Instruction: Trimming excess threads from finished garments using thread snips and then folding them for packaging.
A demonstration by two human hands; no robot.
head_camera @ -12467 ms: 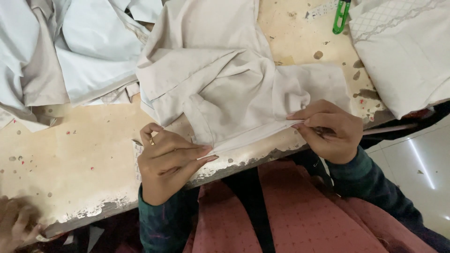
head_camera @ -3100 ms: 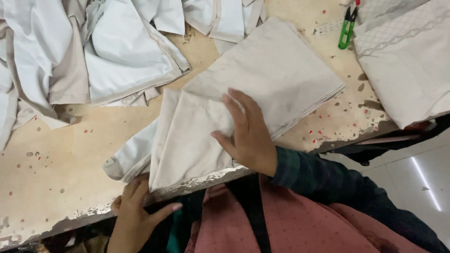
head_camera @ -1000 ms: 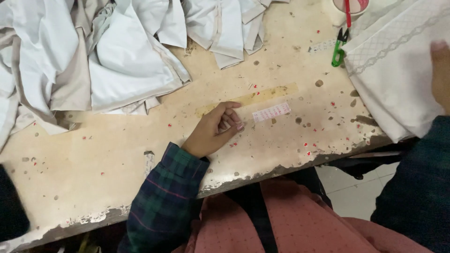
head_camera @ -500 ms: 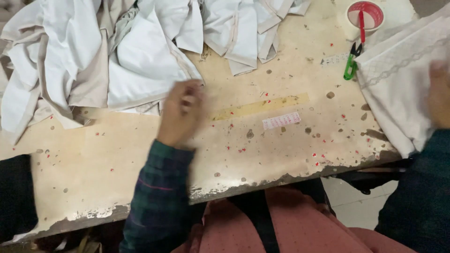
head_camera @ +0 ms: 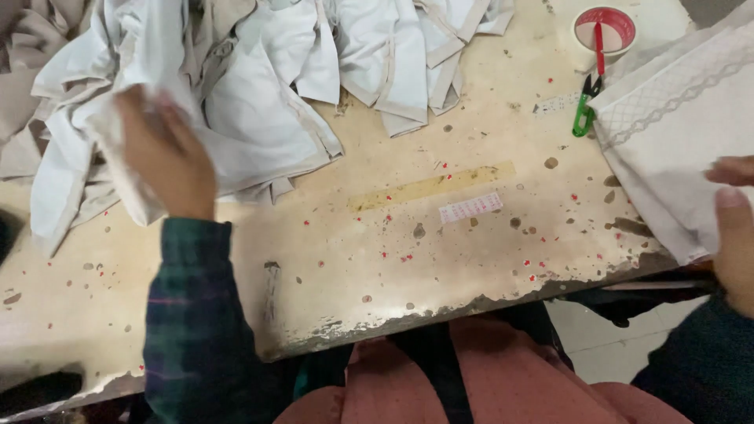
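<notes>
My left hand [head_camera: 166, 157] reaches into the heap of pale grey and beige garment pieces [head_camera: 259, 102] at the table's back left. It is blurred, its fingers are against the cloth, and I cannot see whether they grip. My right hand [head_camera: 734, 232] is at the right edge of view, resting on the near edge of a stack of folded beige fabric [head_camera: 675, 149] with its thumb and fingers apart. A small white printed strip [head_camera: 470, 208] lies on the bare table between the hands, touched by neither.
The worn beige table [head_camera: 377, 275] is speckled with red dots and has a chipped front edge. A yellowish tape strip [head_camera: 432, 186] is stuck near its middle. Green thread snips [head_camera: 584, 118] and a white tape roll [head_camera: 603, 31] holding a red tool sit at the back right.
My left hand left the small white strip and swept left and back to the garment heap. The folded beige piece went to the stack on the right, where my right hand stays.
</notes>
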